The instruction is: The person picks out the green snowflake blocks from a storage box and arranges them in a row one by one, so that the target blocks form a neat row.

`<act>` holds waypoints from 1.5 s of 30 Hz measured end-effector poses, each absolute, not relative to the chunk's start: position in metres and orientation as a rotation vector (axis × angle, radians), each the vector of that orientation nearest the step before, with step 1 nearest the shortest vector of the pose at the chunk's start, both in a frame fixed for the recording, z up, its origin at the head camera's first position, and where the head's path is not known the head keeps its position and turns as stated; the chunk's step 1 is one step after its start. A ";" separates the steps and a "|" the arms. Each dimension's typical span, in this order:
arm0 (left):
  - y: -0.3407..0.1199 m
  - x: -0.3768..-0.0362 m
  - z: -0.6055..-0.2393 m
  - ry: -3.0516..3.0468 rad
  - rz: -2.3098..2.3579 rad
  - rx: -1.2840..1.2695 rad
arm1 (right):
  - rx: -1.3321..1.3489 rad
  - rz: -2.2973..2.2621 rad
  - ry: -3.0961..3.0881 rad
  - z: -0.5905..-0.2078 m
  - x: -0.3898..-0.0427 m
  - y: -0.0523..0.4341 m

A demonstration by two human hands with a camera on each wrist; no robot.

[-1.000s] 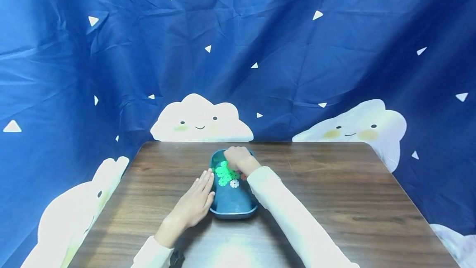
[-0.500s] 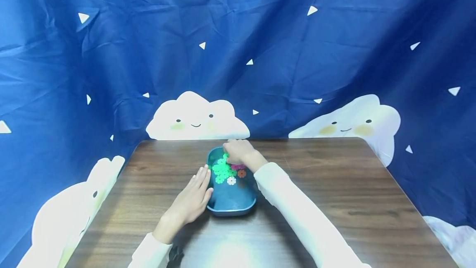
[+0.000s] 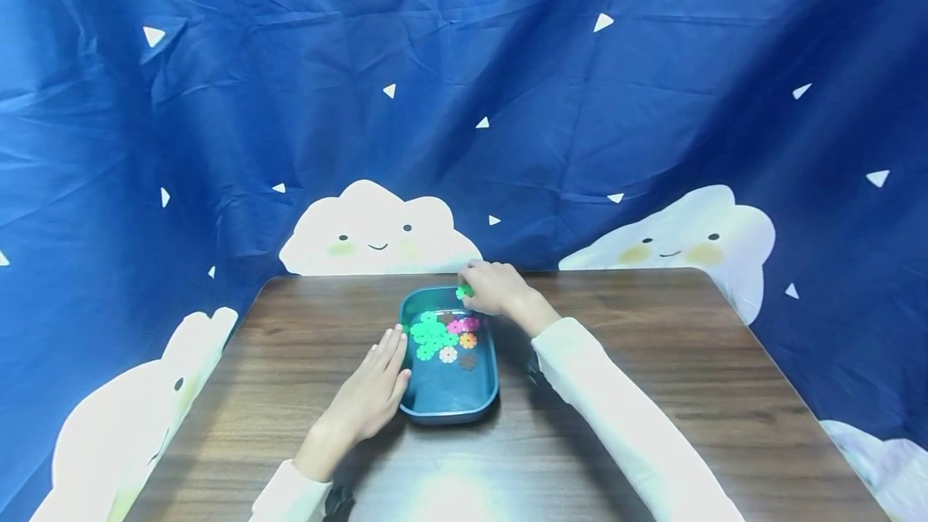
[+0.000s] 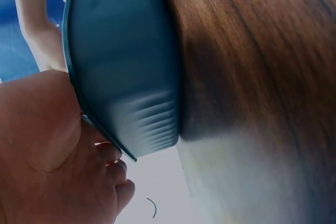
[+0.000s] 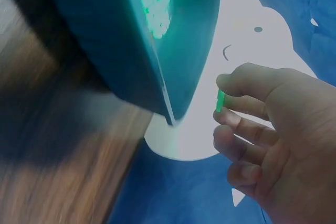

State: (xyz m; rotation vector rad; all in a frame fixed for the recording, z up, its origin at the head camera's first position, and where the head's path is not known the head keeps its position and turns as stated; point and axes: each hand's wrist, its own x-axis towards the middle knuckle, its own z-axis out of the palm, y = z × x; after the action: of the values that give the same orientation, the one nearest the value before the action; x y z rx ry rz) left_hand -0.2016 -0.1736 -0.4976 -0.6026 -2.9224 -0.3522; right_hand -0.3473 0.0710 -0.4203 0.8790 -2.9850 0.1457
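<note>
A dark teal tray (image 3: 445,387) stands on the table in the head view. Inside it lies a loose heap of flower-shaped interlocking discs: several green ones (image 3: 428,333), pink ones (image 3: 470,324), an orange one (image 3: 468,341), a white one (image 3: 448,354) and brownish ones (image 3: 467,362). My left hand (image 3: 370,389) rests with straight fingers along the tray's left side. Over the tray's far right corner, my right hand (image 3: 496,288) pinches one green disc (image 5: 220,100) between thumb and fingertips. The right wrist view shows that disc edge-on, outside the tray's rim.
The wooden table (image 3: 652,377) extends widely on both sides of the tray. Behind it hangs a blue cloth (image 3: 507,63) with white clouds and triangles. Dark wrist devices show under both sleeves.
My right hand has risen from the heap toward the far right corner, bringing out a green disc. More of the heap now shows. My left hand stays at the tray while the view shifts slightly.
</note>
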 end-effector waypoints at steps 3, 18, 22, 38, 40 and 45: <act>-0.175 -0.202 -0.498 -2.925 -0.342 -0.600 | 0.866 0.152 -2.966 -0.416 -0.347 0.081; -0.175 -0.201 -0.501 -2.922 -0.354 -0.610 | 0.755 0.240 -2.894 -0.400 -0.336 0.141; -0.176 -0.201 -0.501 -2.916 -0.365 -0.608 | 0.745 0.247 -2.888 -0.401 -0.334 0.156; -0.175 -0.200 -0.506 -2.885 -0.372 -0.590 | 0.669 0.291 -2.898 -0.427 -0.329 0.191; -0.175 -0.199 -0.506 -2.888 -0.373 -0.585 | 0.653 0.298 -2.911 -0.432 -0.329 0.194; -0.174 -0.199 -0.508 -2.867 -0.387 -0.583 | 0.628 0.309 -2.941 -0.443 -0.333 0.198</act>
State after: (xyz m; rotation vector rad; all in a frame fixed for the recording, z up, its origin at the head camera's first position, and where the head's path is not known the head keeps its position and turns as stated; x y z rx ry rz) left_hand -0.1995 -0.1741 -0.5081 -0.5833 -2.8671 -0.3869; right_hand -0.3329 0.1982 -0.4434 0.6278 -2.9413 0.3095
